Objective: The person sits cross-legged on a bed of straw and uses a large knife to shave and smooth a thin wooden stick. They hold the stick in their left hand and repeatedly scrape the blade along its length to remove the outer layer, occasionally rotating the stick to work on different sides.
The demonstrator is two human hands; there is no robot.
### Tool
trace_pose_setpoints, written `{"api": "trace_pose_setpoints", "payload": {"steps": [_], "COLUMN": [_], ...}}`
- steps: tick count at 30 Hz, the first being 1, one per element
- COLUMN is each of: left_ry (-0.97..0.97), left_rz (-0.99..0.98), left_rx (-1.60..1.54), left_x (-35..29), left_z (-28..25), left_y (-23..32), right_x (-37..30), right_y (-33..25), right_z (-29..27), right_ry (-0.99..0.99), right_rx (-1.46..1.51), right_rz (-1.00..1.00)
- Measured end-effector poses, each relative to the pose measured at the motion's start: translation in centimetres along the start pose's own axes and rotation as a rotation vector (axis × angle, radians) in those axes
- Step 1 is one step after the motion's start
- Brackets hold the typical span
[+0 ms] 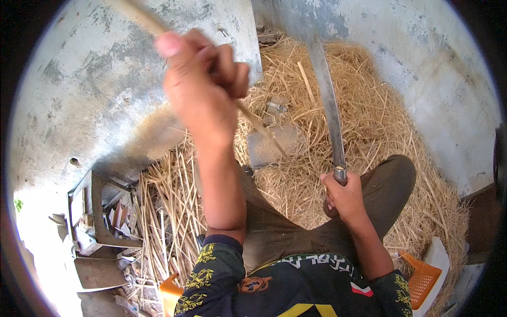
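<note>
My left hand (203,84) is raised in front of me at the upper left, slightly blurred, its fingers closed round a thin pale stick (264,129). The stick slants from the top left edge down past my wrist, and its lower end reaches the straw by a flat grey block (272,145). In my right hand (346,198), above my bent right leg, is a machete (328,100) gripped by its dark handle. Its long, slightly curved blade points up and away from me, apart from the stick.
Straw-like shavings (359,84) pile up against the grey walls and around my legs. Several long cane strips (169,211) lie at my left, beside a box-like frame (97,211) with scraps inside. Parts of an orange and white plastic seat (425,282) show behind me.
</note>
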State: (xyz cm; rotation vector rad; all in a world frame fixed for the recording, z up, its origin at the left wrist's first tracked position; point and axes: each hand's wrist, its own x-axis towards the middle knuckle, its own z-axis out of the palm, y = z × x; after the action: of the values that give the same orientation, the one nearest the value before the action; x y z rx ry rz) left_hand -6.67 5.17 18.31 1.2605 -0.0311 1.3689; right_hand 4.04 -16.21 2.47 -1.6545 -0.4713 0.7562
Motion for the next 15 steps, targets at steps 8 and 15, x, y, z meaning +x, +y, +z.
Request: {"api": "trace_pose_setpoints", "payload": {"steps": [8,15], "left_ry": [-0.017,0.026], "left_rz": [-0.032,-0.075], "left_rx": [0.02,-0.031], "left_x": [0.3,-0.2], "left_z": [1.0,0.4], "left_y": [-10.4,-9.8], "right_x": [0.2,2.9], "right_y": [-1.3,8.9], "right_z": [1.1,4.3], "right_ry": [0.027,-0.247], "right_rx": [0.148,-0.086], "right_rz": [-0.112,0.338]}}
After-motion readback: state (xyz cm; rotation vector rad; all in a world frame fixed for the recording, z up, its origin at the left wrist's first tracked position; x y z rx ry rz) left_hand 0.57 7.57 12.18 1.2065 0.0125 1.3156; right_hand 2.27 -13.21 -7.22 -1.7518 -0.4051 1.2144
